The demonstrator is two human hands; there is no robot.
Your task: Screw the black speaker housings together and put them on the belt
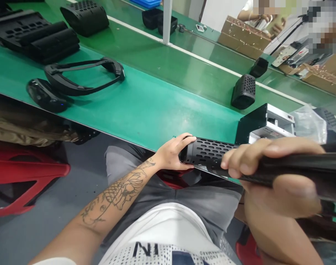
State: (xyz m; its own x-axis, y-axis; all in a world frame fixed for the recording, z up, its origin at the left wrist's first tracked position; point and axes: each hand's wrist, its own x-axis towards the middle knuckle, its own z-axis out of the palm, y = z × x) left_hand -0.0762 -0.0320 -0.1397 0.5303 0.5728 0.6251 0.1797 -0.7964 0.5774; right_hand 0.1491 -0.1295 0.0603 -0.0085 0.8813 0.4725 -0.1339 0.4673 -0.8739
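A long black housing with oval slots (212, 150) lies across the table's front edge, held between both hands. My left hand (176, 151) grips its left end, thumb below and fingers above. My right hand (272, 173), large and close to the camera, wraps round a black, glossy part at the right; where that part joins the slotted housing is hidden behind the fingers. Beyond the hands, a black and white device with an open front (269, 123) stands on the green table (156, 114).
Black headgear (82, 79) and stacked black housings (35, 35) lie at the left. More black housings (243, 92) stand farther back. A white post (167, 22) rises mid-table. Cardboard boxes (242, 38) and a person are across. Red stools (27, 169) flank the seat.
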